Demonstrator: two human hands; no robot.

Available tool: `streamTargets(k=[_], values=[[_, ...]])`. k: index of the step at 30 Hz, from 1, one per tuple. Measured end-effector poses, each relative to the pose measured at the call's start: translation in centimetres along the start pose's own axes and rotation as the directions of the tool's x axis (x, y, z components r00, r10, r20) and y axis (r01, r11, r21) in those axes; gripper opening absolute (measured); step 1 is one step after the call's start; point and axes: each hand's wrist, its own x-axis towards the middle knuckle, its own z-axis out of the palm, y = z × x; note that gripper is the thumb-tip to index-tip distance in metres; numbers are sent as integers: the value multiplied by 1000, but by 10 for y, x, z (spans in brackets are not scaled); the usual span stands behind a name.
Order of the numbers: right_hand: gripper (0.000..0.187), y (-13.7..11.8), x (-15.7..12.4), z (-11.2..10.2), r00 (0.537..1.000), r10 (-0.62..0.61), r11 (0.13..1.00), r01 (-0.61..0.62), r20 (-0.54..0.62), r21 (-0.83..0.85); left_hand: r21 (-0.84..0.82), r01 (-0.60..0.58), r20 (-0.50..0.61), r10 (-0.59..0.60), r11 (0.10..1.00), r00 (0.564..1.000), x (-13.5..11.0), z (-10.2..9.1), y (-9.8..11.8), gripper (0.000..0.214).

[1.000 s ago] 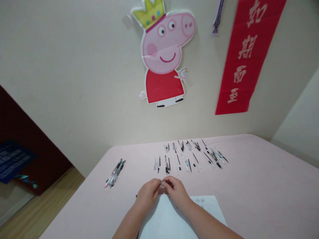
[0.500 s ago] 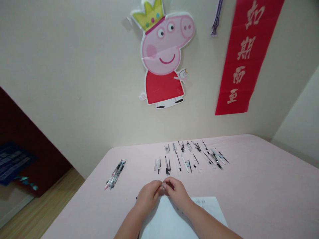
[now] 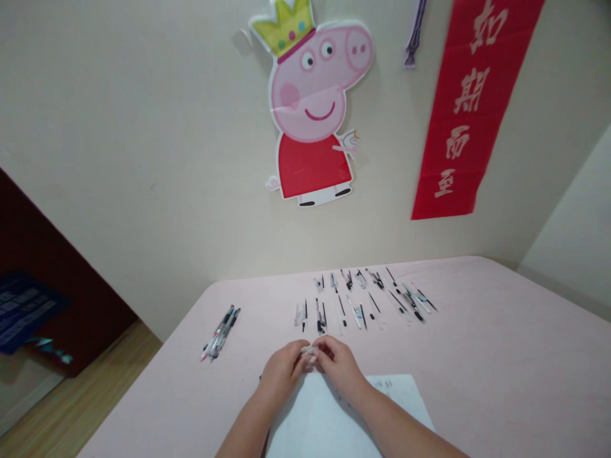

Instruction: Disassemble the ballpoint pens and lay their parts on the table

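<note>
My left hand (image 3: 281,372) and my right hand (image 3: 340,364) meet fingertip to fingertip above the near middle of the pink table (image 3: 501,356). Both are pinched on one small clear pen part (image 3: 309,356) held between them; its exact shape is too small to make out. Under my wrists lies a white sheet of paper (image 3: 329,420). Just beyond my hands, rows of taken-apart pen parts (image 3: 363,302) are laid out: clear barrels, black refills and small clips. A bundle of whole pens (image 3: 220,332) lies to the left.
The table's far edge meets a cream wall carrying a cartoon pig cut-out (image 3: 312,108) and a red banner with characters (image 3: 470,108). Left of the table, wooden floor (image 3: 71,407) and dark furniture (image 3: 42,292) show.
My hands have stayed together at the same spot, with only slight finger shifts on the small part. The view has barely moved.
</note>
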Motion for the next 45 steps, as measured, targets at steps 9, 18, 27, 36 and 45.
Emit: streamTargets(k=[9, 18, 27, 36, 45], values=[[13, 2, 1, -8, 997, -42, 976, 26, -72, -218, -40, -59, -262, 46, 997, 964, 3, -8, -7, 15], [21, -2, -2, -12, 985, -172, 783, 128, -14, -608, -535, -53, -412, -206, 843, 887, 8, -13, 6, 35], [15, -10, -5, -9, 969, -241, 843, 234, 49, -483, -910, -20, -255, -523, 414, 813, 9, -12, 5, 49], [35, 0, -4, -6, 973, -212, 918, 231, 92, -322, -984, -82, -157, -548, 160, 821, 13, -9, 4, 42], [40, 3, -2, -6, 977, -198, 942, 212, 78, -259, -994, 107, 107, -371, -21, 922, 4, -9, 11, 22]])
